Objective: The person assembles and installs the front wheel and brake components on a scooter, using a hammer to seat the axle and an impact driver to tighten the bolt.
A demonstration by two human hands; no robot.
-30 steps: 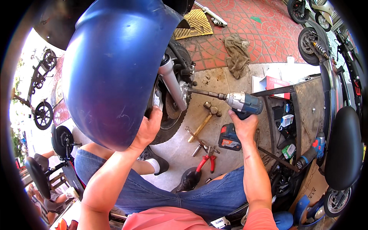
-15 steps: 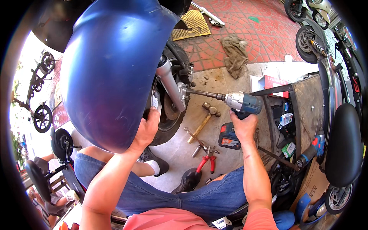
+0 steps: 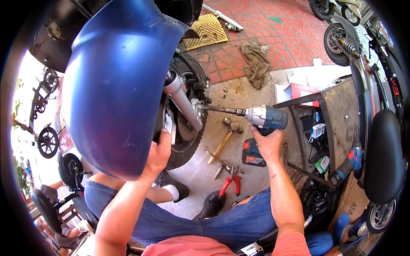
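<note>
My right hand is closed round the grip of a cordless impact wrench, grey and dark teal with a red-and-black battery. From its nose a long socket extension reaches left to the lower end of a silver fork leg, at the hub of a black-tyred wheel. My left hand grips a shiny metal piece on the wheel's near side; its kind is not clear. A large blue fender hangs over the wheel and hides part of that hand.
On the floor lie a hammer, red-handled pliers, a small socket and a brown rag. A yellow ramp sits beyond. To the right stand a parts tray, another power tool and a black seat.
The whole view has shifted slightly, with the fender and wheel a little farther left. Both hands keep their grips, and the extension still meets the fork end.
</note>
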